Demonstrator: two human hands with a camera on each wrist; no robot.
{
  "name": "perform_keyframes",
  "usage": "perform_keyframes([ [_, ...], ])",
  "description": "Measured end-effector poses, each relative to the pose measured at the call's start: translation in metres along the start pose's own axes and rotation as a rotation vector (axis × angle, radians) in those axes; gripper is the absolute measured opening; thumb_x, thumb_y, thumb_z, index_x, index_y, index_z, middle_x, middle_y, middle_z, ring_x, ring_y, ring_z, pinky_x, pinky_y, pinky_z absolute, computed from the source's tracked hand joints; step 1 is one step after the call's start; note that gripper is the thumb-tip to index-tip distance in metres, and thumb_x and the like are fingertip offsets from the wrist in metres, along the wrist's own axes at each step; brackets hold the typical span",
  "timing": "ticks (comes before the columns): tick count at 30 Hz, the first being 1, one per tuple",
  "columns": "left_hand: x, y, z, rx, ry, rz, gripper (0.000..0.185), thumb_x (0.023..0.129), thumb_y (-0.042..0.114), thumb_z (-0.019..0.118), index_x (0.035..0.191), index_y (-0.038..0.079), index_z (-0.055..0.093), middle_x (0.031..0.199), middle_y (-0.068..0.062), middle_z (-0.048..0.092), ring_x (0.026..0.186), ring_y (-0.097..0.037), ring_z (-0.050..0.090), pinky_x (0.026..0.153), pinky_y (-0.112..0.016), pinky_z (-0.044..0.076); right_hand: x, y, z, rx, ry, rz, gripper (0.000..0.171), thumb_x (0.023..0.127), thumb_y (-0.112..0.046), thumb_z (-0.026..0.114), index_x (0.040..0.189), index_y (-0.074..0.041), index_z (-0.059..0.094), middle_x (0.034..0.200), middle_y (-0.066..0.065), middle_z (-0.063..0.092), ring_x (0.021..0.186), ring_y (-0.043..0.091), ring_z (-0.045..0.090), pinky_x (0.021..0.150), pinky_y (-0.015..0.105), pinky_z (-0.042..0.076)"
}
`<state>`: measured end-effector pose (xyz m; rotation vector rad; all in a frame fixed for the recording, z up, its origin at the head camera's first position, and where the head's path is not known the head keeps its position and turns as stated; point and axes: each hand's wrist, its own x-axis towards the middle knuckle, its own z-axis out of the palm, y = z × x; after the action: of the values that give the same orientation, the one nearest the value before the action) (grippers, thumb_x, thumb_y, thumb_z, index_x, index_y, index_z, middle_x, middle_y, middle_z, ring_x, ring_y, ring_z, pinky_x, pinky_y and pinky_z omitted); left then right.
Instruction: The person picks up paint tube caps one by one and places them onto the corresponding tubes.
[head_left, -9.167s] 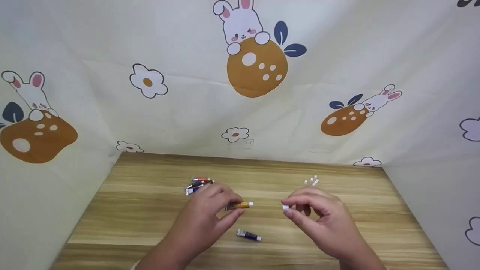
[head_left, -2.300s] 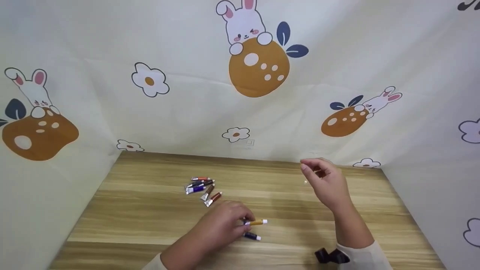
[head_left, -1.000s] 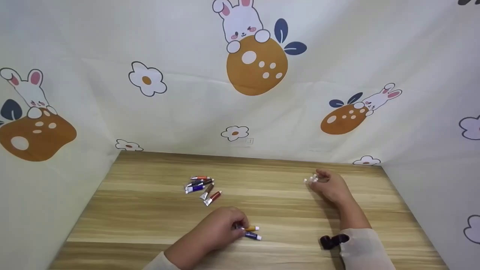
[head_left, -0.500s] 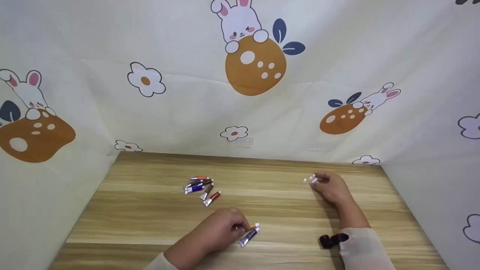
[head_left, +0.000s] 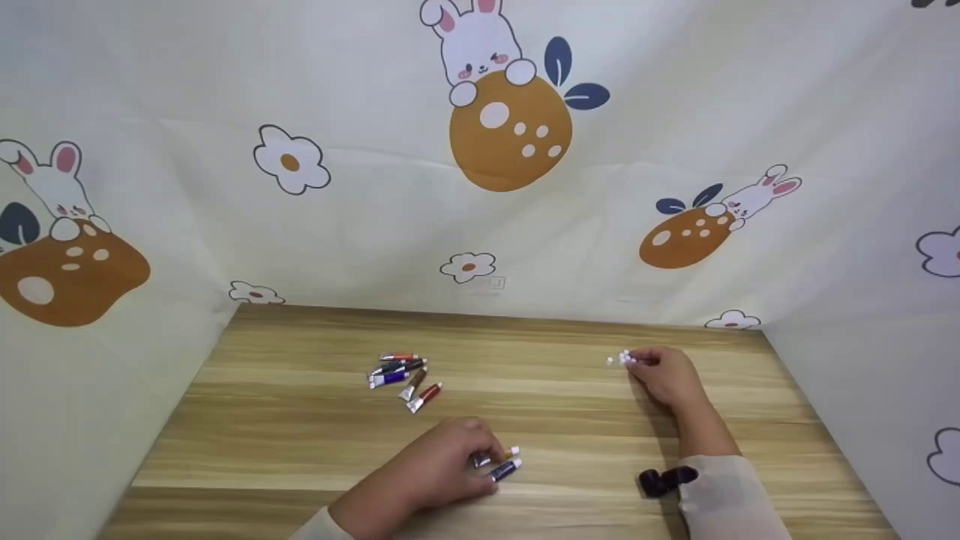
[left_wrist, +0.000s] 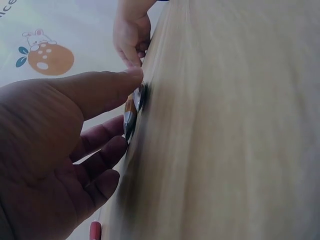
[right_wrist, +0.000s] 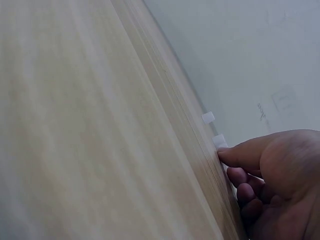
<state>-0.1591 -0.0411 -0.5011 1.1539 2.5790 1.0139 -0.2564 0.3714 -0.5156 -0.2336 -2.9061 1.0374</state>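
Two small paint tubes, a yellow one [head_left: 510, 453] and a dark blue one [head_left: 505, 471], lie side by side on the wooden table with white caps to the right. My left hand [head_left: 450, 457] holds them between bent fingers and thumb, covering their rear parts. In the left wrist view the thumb and fingertips meet the tubes [left_wrist: 131, 112] from opposite sides. My right hand [head_left: 669, 375] is at the back right, its thumb and index finger pinching at a small cluster of white caps [head_left: 625, 358]. The right wrist view shows the thumb against one cap [right_wrist: 219, 140].
Several paint tubes, among them a red one [head_left: 426, 397], a brown one [head_left: 413, 383] and a blue one [head_left: 389, 379], lie in a loose group at the back left. A single white cap [head_left: 610, 361] sits left of the cluster. A patterned cloth [head_left: 360, 225] encloses the table.
The right hand has come down from the back to the caps and drawn them closer together. The left hand has laid the yellow tube beside the dark blue one, which has turned.
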Motion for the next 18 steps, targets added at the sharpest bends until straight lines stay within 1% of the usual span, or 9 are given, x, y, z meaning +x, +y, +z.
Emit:
perform_keyframes([
  [6,0.000,-0.003,-0.001,0.009,-0.007,0.003,0.025,0.085,0.021,0.089,0.108,0.023,0.081,0.106,0.010,0.073,0.095,0.002,0.059,0.086,-0.019,0.051,0.000,0.002,0.000,-0.004,0.007,0.010,0.027,0.102,-0.020,0.069,0.121,-0.003,0.079,0.128,0.024,0.075,0.126,0.043,0.066,0.111,0.057,0.050],
  [9,0.001,-0.006,-0.003,0.021,-0.001,-0.010,0.023,0.089,0.026,0.087,0.110,0.022,0.079,0.107,0.010,0.072,0.097,0.000,0.060,0.087,-0.022,0.052,0.001,0.002,-0.001,0.007,0.004,0.028,0.028,0.104,-0.021,0.067,0.122,-0.003,0.078,0.129,0.024,0.074,0.127,0.042,0.065,0.112,0.057,0.049],
  [11,0.001,-0.008,-0.005,0.037,0.018,-0.033,0.023,0.091,0.030,0.085,0.111,0.022,0.079,0.109,0.010,0.072,0.100,-0.002,0.062,0.091,-0.025,0.054,0.001,0.003,-0.003,0.019,0.002,0.042,0.030,0.105,-0.023,0.065,0.123,-0.003,0.077,0.130,0.024,0.074,0.127,0.042,0.065,0.112,0.058,0.049],
  [15,0.001,-0.015,-0.011,0.082,0.088,-0.090,0.028,0.094,0.035,0.082,0.116,0.019,0.076,0.116,0.005,0.075,0.111,-0.013,0.067,0.101,-0.038,0.056,0.001,0.003,-0.004,0.062,0.009,0.079,0.034,0.106,-0.027,0.066,0.125,-0.001,0.076,0.131,0.025,0.073,0.127,0.041,0.065,0.112,0.056,0.049],
  [18,0.001,-0.021,-0.018,0.093,0.137,-0.156,0.033,0.096,0.036,0.080,0.122,0.016,0.074,0.120,0.001,0.075,0.118,-0.020,0.068,0.107,-0.046,0.055,0.001,0.003,-0.004,0.097,0.018,0.106,0.037,0.106,-0.029,0.067,0.128,0.000,0.075,0.134,0.025,0.072,0.130,0.040,0.064,0.114,0.055,0.049],
])
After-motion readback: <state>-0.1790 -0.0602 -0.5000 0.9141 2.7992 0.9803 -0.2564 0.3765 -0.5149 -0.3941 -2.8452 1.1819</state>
